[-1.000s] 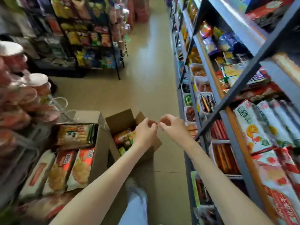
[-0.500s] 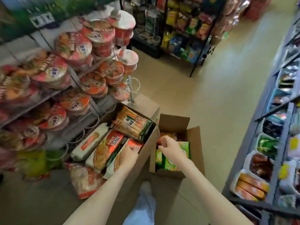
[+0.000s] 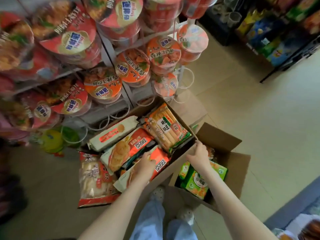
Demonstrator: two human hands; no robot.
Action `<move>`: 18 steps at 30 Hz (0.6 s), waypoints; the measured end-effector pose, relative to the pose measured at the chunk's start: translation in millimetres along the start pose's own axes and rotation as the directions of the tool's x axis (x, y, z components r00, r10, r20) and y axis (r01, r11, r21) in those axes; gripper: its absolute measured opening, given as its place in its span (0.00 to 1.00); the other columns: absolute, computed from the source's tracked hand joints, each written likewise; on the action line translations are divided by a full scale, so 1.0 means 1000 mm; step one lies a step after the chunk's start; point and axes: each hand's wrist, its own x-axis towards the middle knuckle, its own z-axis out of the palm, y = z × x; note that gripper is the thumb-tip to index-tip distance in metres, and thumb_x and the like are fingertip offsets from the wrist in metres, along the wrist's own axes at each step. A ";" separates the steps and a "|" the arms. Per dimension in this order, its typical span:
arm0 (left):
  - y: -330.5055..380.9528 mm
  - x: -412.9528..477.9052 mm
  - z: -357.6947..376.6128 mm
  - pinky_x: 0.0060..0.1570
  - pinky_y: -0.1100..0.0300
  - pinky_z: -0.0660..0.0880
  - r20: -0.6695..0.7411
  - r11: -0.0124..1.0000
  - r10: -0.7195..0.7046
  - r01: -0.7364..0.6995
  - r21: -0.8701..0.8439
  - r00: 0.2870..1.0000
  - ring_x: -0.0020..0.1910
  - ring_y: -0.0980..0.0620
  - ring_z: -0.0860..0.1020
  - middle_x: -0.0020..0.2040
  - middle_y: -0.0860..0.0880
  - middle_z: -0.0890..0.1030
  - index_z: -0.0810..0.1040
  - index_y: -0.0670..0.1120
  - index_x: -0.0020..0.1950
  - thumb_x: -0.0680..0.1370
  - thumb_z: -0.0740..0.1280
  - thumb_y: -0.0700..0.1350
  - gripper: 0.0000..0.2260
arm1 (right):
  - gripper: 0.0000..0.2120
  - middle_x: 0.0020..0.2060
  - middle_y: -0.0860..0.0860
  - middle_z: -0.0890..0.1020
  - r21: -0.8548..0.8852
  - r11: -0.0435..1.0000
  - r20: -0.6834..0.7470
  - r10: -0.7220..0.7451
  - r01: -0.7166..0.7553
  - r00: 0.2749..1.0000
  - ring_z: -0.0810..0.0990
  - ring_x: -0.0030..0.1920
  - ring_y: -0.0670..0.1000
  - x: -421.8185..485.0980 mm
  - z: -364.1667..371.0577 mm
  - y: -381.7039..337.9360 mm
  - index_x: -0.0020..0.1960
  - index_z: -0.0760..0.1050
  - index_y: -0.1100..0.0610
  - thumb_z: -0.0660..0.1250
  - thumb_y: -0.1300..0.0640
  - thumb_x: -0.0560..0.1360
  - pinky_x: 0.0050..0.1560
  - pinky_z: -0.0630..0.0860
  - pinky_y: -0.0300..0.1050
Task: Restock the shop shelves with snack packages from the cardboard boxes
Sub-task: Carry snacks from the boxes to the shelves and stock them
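My left hand (image 3: 145,164): fingers curled together on orange pack (image 3: 160,163), seemingly gripping its edge; thumb lost in blur. Pack lies in big box (image 3: 175,168) among other snack packs. My right hand (image 3: 199,154): fingers together, hooked over big box rim at far corner. Small box (image 3: 239,170) just beside, green packs (image 3: 195,183) inside. Noodle bowls (image 3: 102,87) on rack behind.

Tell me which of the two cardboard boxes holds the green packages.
The smaller box on the right: green packages show inside it, while the larger box to its left holds orange and white packages.
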 end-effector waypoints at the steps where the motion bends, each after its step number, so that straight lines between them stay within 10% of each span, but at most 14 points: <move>1: -0.002 0.007 0.003 0.43 0.55 0.74 0.019 1.000 -0.018 0.019 -0.009 1.000 0.48 0.44 0.80 0.52 0.45 0.80 0.68 0.56 0.62 0.78 0.59 0.45 0.14 | 0.35 0.70 0.57 0.65 0.040 0.999 -0.020 -0.007 0.007 1.000 0.64 0.70 0.57 0.015 -0.002 -0.007 0.75 0.56 0.59 0.69 0.60 0.73 0.67 0.68 0.53; 5: -0.014 0.027 0.008 0.57 0.48 0.76 0.018 0.990 -0.077 0.079 -0.119 0.997 0.54 0.44 0.80 0.59 0.45 0.79 0.67 0.55 0.70 0.77 0.60 0.45 0.21 | 0.37 0.68 0.57 0.68 0.059 0.998 -0.002 -0.023 0.024 1.000 0.68 0.68 0.58 0.064 0.001 -0.035 0.74 0.58 0.61 0.73 0.57 0.71 0.66 0.69 0.54; 11: -0.011 0.052 0.007 0.40 0.56 0.72 0.046 0.906 -0.143 0.149 -0.396 0.989 0.37 0.49 0.76 0.43 0.45 0.79 0.67 0.51 0.71 0.78 0.61 0.40 0.22 | 0.36 0.69 0.57 0.65 -0.147 0.988 0.067 -0.028 0.038 0.997 0.66 0.69 0.58 0.090 0.031 -0.041 0.73 0.58 0.59 0.71 0.53 0.71 0.67 0.67 0.56; 18: -0.033 0.120 0.037 0.57 0.41 0.76 0.114 0.860 -0.194 0.225 -0.457 0.974 0.58 0.41 0.78 0.62 0.42 0.78 0.58 0.67 0.70 0.66 0.66 0.53 0.35 | 0.31 0.66 0.58 0.67 -0.363 0.932 -0.042 -0.022 0.005 0.999 0.64 0.67 0.60 0.106 0.047 -0.033 0.70 0.63 0.54 0.67 0.42 0.73 0.66 0.65 0.58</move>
